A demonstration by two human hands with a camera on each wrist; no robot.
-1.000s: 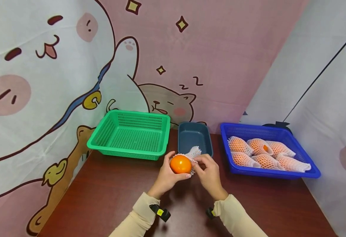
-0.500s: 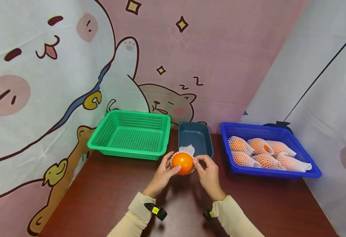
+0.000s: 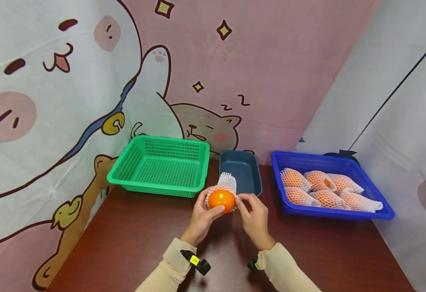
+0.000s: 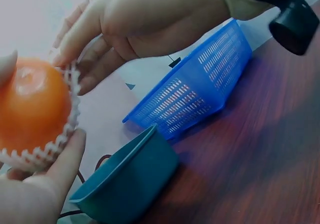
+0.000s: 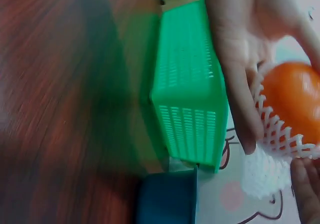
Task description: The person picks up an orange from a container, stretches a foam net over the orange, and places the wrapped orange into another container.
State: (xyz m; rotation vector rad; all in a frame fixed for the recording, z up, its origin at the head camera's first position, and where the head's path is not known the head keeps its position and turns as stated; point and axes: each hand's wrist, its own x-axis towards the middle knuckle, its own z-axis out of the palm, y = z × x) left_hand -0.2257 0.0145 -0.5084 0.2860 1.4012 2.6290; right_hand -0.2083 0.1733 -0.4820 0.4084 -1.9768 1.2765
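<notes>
My left hand (image 3: 199, 221) grips a bright orange (image 3: 222, 201), its thumb lying across the front of the fruit. A white foam net sleeve (image 3: 227, 181) wraps the back and edges of the orange, and its loose tail sticks up beyond the fruit. At the fruit's right side, my right hand (image 3: 254, 219) pinches the net's edge between thumb and forefinger. In the left wrist view the orange (image 4: 34, 103) shows bare skin above a zigzag net rim (image 4: 74, 103). The right wrist view has the net (image 5: 280, 136) stretched round the orange's underside.
A green basket (image 3: 151, 188) stands at back left with nothing visible inside. Behind my hands is a small dark blue-grey bin (image 3: 258, 178). To the right, a blue basket (image 3: 322, 213) holds several net-wrapped oranges (image 3: 295, 178). A printed curtain (image 3: 264, 81) hangs behind.
The net's tail has swung from the upper right to straight up behind the orange. My left thumb has shifted up onto the fruit's front. Both hands stay in about the same place.
</notes>
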